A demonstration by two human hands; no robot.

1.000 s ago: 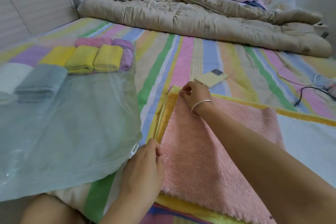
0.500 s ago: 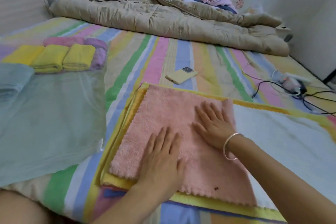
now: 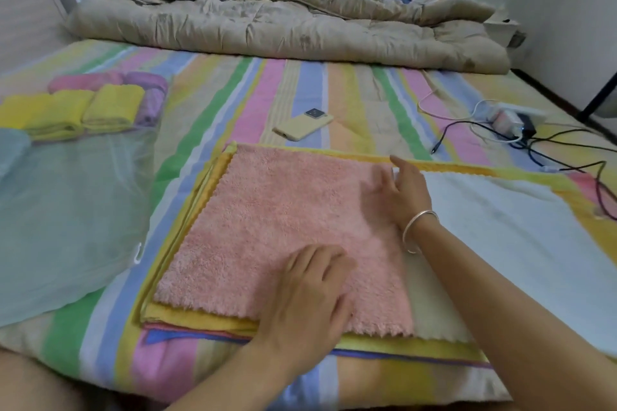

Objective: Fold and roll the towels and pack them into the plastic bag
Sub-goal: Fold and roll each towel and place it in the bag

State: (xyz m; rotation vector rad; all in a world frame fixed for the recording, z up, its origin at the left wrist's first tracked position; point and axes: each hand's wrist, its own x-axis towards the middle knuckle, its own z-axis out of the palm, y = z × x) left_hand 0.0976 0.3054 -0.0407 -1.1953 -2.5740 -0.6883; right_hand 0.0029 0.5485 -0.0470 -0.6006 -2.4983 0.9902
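Note:
A folded pink towel (image 3: 267, 227) lies on top of a flat stack: a white towel (image 3: 521, 243) to its right, a yellow towel (image 3: 187, 314) beneath. My left hand (image 3: 310, 294) rests flat on the pink towel's near edge, fingers slightly curled. My right hand (image 3: 404, 193), with a silver bangle, lies on the towel's right edge, fingers spread. To the left lies the clear plastic bag (image 3: 66, 227). Inside its far end sit rolled towels: yellow rolls (image 3: 83, 110), a pink roll (image 3: 83, 82), a purple roll (image 3: 152, 97) and a pale blue roll (image 3: 10, 147).
A phone in a yellow case (image 3: 303, 125) lies just beyond the stack. Chargers and cables (image 3: 514, 130) sprawl at the right. A rumpled beige quilt (image 3: 283, 27) runs across the back of the striped bed sheet (image 3: 334, 93).
Both hands have let go of the pink towel's left corners and slid right across it, smoothing it flat. The view has shifted to the right.

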